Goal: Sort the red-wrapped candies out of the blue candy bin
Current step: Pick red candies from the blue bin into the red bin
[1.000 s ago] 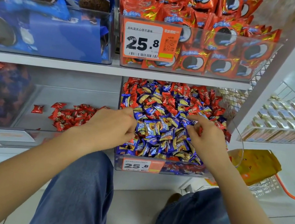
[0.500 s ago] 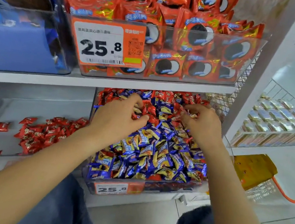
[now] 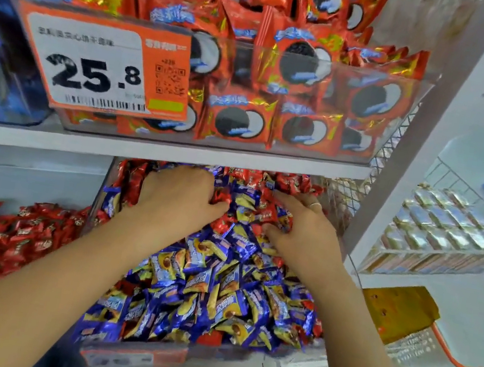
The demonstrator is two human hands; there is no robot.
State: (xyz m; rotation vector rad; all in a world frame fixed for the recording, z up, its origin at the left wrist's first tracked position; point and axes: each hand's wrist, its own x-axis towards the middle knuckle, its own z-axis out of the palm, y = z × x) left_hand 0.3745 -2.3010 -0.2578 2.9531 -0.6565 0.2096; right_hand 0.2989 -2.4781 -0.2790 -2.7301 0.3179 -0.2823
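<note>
A: status on your end?

B: Landmark = the candy bin (image 3: 141,358), clear plastic, blurred orange price strip on its near wall. Nearest to me in it: blue candies (image 3: 210,287), crinkly foil pillow packs with yellow ends, heaped loose.

A: hands?

B: Both deep in the bin's far half, palms down. My left hand (image 3: 180,201) lies on the heap, fingers bent into the wrappers; can't tell if it grips anything. My right hand (image 3: 299,234) has a ring on one finger, fingers curled down among the candies, fingertips buried. Same there: can't tell.

A: the reds?

B: Red-wrapped candies (image 3: 286,181) sit mixed with blue at the bin's back, under and beyond my fingers, with a few along its left wall. A separate loose pile of red candies (image 3: 10,237) lies left of the bin on the same level, glossy twisted foil.

A: surroundings?

B: White shelf (image 3: 33,139) directly above the bin. On it, a clear tub of red cookie packs (image 3: 301,126), flat square foil, with price tag (image 3: 106,67) reading 25.8. Right of the bin: wire mesh, a white upright, wire basket (image 3: 449,237) of pale foil packs.
</note>
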